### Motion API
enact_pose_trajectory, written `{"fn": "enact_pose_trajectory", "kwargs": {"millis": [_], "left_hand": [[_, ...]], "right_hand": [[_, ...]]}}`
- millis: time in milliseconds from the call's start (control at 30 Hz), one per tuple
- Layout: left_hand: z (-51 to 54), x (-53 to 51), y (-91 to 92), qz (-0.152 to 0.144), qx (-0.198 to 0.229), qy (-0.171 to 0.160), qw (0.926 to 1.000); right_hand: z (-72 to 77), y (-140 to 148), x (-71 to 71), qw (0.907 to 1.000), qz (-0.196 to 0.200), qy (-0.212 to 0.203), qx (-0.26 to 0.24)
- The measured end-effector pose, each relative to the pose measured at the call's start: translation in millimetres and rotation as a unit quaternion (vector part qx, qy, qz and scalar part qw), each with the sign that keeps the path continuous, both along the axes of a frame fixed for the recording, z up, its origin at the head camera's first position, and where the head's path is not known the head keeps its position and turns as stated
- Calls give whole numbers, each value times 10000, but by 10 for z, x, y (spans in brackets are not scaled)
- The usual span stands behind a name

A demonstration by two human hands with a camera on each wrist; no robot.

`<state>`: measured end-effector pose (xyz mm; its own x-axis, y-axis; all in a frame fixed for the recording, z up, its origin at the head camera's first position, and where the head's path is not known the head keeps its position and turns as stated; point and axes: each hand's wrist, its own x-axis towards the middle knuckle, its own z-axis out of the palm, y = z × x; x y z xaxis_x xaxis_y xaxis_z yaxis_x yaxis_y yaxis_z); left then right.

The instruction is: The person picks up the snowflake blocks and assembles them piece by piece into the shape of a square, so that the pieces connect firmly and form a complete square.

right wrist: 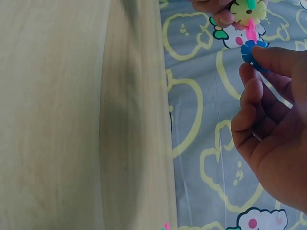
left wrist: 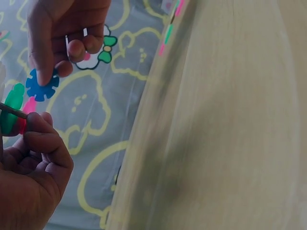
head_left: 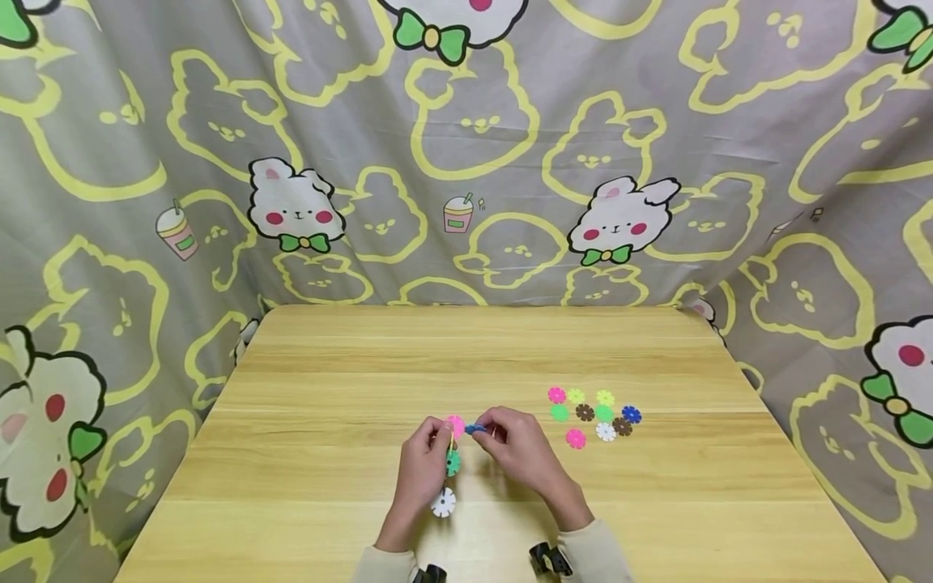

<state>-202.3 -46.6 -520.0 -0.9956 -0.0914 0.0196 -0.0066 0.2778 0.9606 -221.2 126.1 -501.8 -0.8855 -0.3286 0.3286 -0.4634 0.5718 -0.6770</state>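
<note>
Head view puts the blue disc (head_left: 476, 429) right between the two hands, its edge against or just beside the pink disc (head_left: 457, 426); I cannot tell whether their slots are joined. The pink disc belongs to a string of notched discs, with a green disc (head_left: 453, 463) below it and a white disc (head_left: 443, 504) nearest the person; from the right wrist I also make out a yellow disc (right wrist: 244, 17) beside the pink. Under all this I see a wood-grained table (head_left: 328, 389), and to the right of the hands a loose cluster of flat discs in pink, yellow, green, brown, blue and white, a pink one (head_left: 576, 439) nearest the person. A grey curtain (head_left: 510, 194) printed with yellow outlines, white rabbits and pink cups wraps the far edge and both sides. On my feed the left hand (head_left: 423, 461) grips the string between thumb and curled fingers, while the right hand (head_left: 523, 445) pinches the blue disc between thumb and fingertips. Both forearms reach in from the near edge in beige sleeves (head_left: 594, 555), angled toward each other.
</note>
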Motion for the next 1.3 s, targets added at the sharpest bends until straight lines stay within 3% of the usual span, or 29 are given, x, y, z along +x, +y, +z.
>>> {"fn": "enact_pose_trajectory", "kwargs": {"millis": [200, 400, 800, 1100, 1300], "left_hand": [[4, -1, 12, -19, -40, -33, 10000], [6, -3, 29, 142, -98, 0, 9999], [19, -5, 72, 299, 386, -248, 9985], [4, -15, 68, 367, 379, -299, 9982], [12, -19, 45, 462, 190, -274, 9984]], "right_hand": [[-6, -23, -4, 9998, -18, 189, 25], [-11, -45, 10, 9988, -19, 489, 9], [-95, -97, 16, 9905, -56, 1364, -188], [-90, -119, 10, 9912, -149, 1311, -74], [-60, -80, 9, 9952, -195, 935, 192]]}}
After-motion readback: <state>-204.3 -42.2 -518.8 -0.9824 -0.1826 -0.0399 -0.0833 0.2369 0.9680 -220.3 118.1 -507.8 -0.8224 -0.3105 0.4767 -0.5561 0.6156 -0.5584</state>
